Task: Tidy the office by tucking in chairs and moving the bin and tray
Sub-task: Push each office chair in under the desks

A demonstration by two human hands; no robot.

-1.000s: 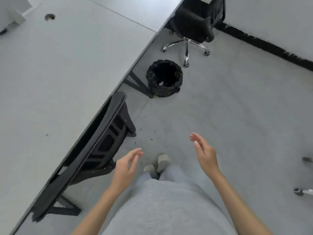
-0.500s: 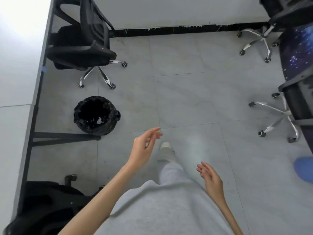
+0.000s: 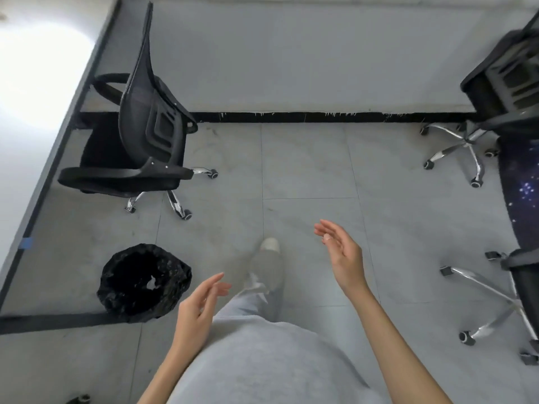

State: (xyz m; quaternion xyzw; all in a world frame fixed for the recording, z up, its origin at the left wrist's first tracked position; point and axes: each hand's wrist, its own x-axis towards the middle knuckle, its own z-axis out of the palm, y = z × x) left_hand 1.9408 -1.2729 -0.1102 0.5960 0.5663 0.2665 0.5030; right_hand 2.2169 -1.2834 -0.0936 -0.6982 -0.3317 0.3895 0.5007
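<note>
Left hand raised in front of the body, fingers relaxed and slightly spread, holding nothing. Right hand raised farther forward, palm turned inward, fingers loose, also holding nothing. Well apart from each other, touching no object. Between them, one leg in grey trousers stepping forward, a light shoe on the grey tiled floor.

Just left of the left hand, a black bin lined with a crinkled black bag, standing on the floor beside the desk's dark floor bar, a small pale scrap inside it. Beyond the bin, a black mesh office chair with chrome legs, seat partly under the edge of the white desk, backrest toward the open floor. A small blue mark on the desk's edge.

On the right, two more black chairs: one at the upper right by the wall, its chrome star base out on the tiles; one at the lower right edge, mostly cut off, its chrome base and castors showing. Between them, a dark surface with a starry print. Along the far side, a black skirting strip under a pale wall. No tray visible from this angle.
</note>
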